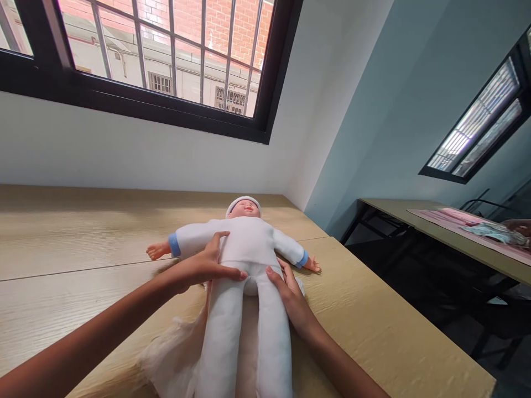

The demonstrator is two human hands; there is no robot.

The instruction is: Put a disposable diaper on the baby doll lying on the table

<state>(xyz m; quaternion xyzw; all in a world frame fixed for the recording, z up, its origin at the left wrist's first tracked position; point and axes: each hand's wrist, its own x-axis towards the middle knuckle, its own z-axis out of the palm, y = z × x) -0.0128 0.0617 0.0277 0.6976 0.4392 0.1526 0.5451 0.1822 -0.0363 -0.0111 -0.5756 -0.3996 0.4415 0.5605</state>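
While both hands bracket the hips of a doll (251, 243), it lies face up on a pale wood table (373, 320), head toward the wall, arms out, legs running off the lower edge of view. White suit, blue cuffs, white cap (244, 199). L hand (205, 266): thumb and index spread wide over hip/waist, other fingers hidden at the side. R hand (293, 296): closer round the opp. hip, thumb on front. Both hold the doll; they partly cover its hips. Fluffy pale cloth (172, 354) under/beside the legs, L side, mostly blocked by doll and L forearm.

Surroundings: barred window (166, 97) w/ black frame above table, brick bldg outside. White wall (145, 143) close behind table; blue-grey wall (373, 132) to R, w/ 2nd window (477, 121). Dark gap, then 2nd table (388, 209) w/ pink mat (440, 216) and light bluish cloth (492, 231). At far R edge, prob. another person's hand (518, 225), too small/dim to be sure.
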